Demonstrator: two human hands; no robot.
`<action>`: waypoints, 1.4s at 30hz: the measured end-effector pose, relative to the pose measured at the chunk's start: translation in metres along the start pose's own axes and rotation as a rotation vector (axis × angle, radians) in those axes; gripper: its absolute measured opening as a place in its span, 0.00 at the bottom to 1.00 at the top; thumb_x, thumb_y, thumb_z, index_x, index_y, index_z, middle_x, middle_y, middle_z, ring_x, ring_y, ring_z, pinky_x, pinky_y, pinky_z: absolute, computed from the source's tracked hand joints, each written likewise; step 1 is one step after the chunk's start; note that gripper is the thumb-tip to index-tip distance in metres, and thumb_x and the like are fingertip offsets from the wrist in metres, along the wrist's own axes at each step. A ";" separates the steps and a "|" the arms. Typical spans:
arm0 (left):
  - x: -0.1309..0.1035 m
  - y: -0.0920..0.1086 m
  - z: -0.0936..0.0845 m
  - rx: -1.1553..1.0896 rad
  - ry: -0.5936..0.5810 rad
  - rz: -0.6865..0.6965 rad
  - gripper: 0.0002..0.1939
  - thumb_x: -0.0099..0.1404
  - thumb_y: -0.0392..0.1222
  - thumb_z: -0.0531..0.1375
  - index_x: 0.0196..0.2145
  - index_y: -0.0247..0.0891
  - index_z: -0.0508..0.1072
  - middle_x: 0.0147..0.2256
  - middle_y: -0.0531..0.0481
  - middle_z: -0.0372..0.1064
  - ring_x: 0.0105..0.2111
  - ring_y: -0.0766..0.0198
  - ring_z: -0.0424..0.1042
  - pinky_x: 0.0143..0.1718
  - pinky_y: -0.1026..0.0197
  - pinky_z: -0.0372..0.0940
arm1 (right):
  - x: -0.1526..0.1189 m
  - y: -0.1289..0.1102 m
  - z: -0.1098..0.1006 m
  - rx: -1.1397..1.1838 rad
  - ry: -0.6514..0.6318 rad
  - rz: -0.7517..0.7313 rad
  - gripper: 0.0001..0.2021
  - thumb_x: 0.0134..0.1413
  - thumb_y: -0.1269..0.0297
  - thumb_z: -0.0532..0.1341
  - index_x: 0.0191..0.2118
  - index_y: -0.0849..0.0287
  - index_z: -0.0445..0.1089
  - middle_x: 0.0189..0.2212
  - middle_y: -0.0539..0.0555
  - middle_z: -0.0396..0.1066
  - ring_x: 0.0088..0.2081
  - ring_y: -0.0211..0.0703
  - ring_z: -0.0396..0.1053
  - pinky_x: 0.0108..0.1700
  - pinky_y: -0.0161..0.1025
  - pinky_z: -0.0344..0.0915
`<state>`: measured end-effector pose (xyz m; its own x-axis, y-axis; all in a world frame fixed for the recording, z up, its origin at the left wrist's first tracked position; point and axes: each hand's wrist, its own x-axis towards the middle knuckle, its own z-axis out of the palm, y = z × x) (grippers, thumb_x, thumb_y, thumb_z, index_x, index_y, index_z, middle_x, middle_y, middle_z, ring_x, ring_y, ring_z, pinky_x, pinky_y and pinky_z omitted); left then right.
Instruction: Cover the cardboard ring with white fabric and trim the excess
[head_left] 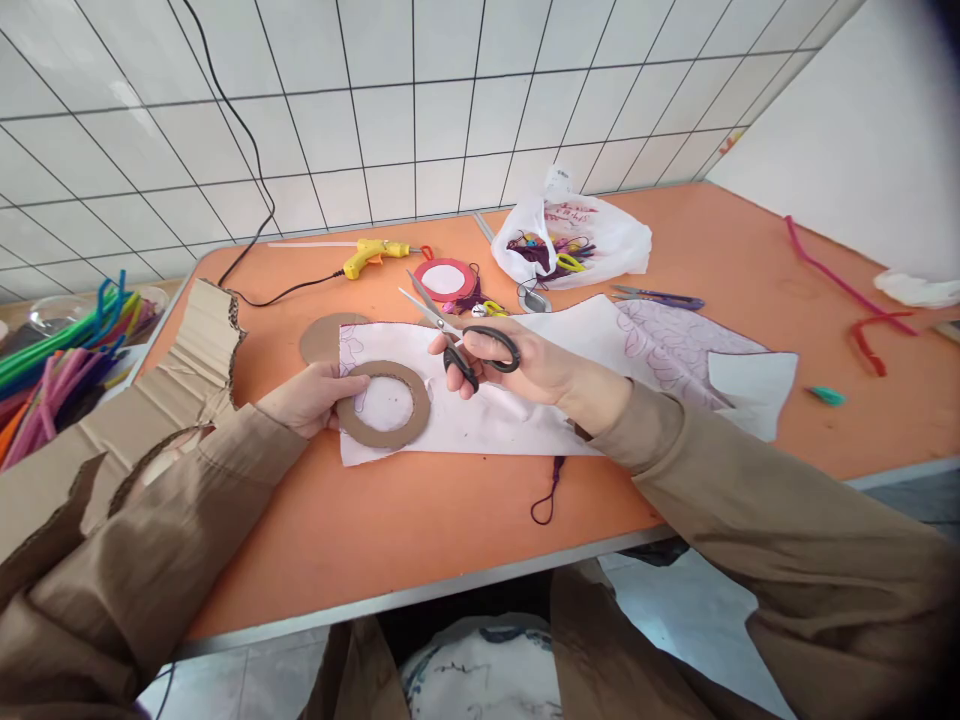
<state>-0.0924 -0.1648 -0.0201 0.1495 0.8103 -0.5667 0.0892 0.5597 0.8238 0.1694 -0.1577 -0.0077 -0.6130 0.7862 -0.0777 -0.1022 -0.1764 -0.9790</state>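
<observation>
Scissors (450, 330): in the right hand, above the sheet, blades parted and pointing up and to the left.
Right hand (536, 360): half curled, fingers around the black handles.
Left hand (311, 395): pinched shut on the left edge of the ring, thumb on top.
Ring (384, 438): brown cardboard, over the sheet's left end; whether it rests there or is held just above, I cannot tell.
Sheet (487, 430): white, flat on the orange table (375, 540), flowers drawn at both ends, right end folded over.
Disc (319, 335): cardboard, partly behind the sheet's left corner.
Glue gun (371, 256): yellow, lying near the wall (315, 150), cord running left.
Bag (622, 240): white plastic, open, purple and yellow bits inside.
Cord loop (541, 508): dark purple, just below the sheet, near the table's front edge.
Cardboard (187, 350): torn, corrugated, beyond the left sleeve.
Pipe cleaners (67, 350): many colours, bunched at far left.
</observation>
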 end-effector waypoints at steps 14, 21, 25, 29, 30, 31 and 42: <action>0.000 -0.001 0.001 0.018 -0.018 0.044 0.30 0.45 0.43 0.75 0.47 0.33 0.77 0.45 0.40 0.78 0.40 0.53 0.77 0.37 0.59 0.73 | 0.014 0.025 0.007 0.383 -0.008 0.164 0.18 0.68 0.55 0.47 0.50 0.62 0.66 0.36 0.61 0.78 0.37 0.47 0.78 0.41 0.45 0.73; 0.001 0.000 0.001 0.038 -0.027 0.021 0.30 0.46 0.44 0.74 0.47 0.30 0.77 0.47 0.37 0.77 0.42 0.50 0.76 0.36 0.58 0.73 | 0.017 0.027 0.020 0.286 0.116 0.240 0.14 0.67 0.59 0.51 0.49 0.61 0.66 0.36 0.59 0.78 0.35 0.45 0.78 0.41 0.44 0.73; 0.000 0.002 0.000 0.036 -0.038 0.037 0.27 0.48 0.43 0.73 0.46 0.31 0.77 0.48 0.37 0.76 0.43 0.50 0.76 0.39 0.57 0.73 | 0.017 0.029 0.019 0.237 0.103 0.212 0.13 0.65 0.58 0.54 0.48 0.59 0.66 0.39 0.59 0.78 0.37 0.45 0.78 0.42 0.44 0.74; -0.005 0.006 0.000 0.070 -0.053 -0.004 0.29 0.50 0.49 0.72 0.48 0.35 0.78 0.48 0.37 0.76 0.44 0.45 0.76 0.34 0.55 0.74 | 0.018 0.032 0.017 0.217 0.092 0.203 0.12 0.64 0.59 0.54 0.48 0.58 0.67 0.40 0.59 0.78 0.37 0.44 0.78 0.43 0.43 0.74; -0.007 0.008 -0.001 0.087 -0.060 -0.016 0.30 0.50 0.51 0.72 0.49 0.36 0.77 0.48 0.38 0.76 0.45 0.44 0.76 0.33 0.55 0.74 | 0.018 0.032 0.017 0.218 0.092 0.204 0.12 0.65 0.59 0.54 0.48 0.58 0.67 0.40 0.59 0.78 0.37 0.44 0.78 0.43 0.43 0.74; -0.008 0.009 -0.001 0.107 -0.069 -0.027 0.31 0.50 0.53 0.72 0.50 0.37 0.77 0.49 0.38 0.76 0.45 0.43 0.76 0.31 0.55 0.74 | 0.018 0.032 0.017 0.220 0.091 0.204 0.11 0.65 0.59 0.54 0.47 0.58 0.67 0.39 0.59 0.78 0.37 0.44 0.78 0.42 0.43 0.74; -0.010 0.012 -0.013 0.204 -0.166 -0.037 0.36 0.39 0.42 0.77 0.48 0.37 0.77 0.44 0.42 0.77 0.39 0.52 0.77 0.29 0.61 0.73 | 0.017 0.030 0.020 0.216 0.095 0.202 0.10 0.64 0.60 0.54 0.45 0.59 0.66 0.39 0.58 0.78 0.37 0.43 0.77 0.43 0.43 0.73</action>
<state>-0.1052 -0.1638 -0.0045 0.3005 0.7410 -0.6005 0.2917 0.5281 0.7975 0.1405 -0.1611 -0.0344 -0.5625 0.7727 -0.2941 -0.1557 -0.4484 -0.8802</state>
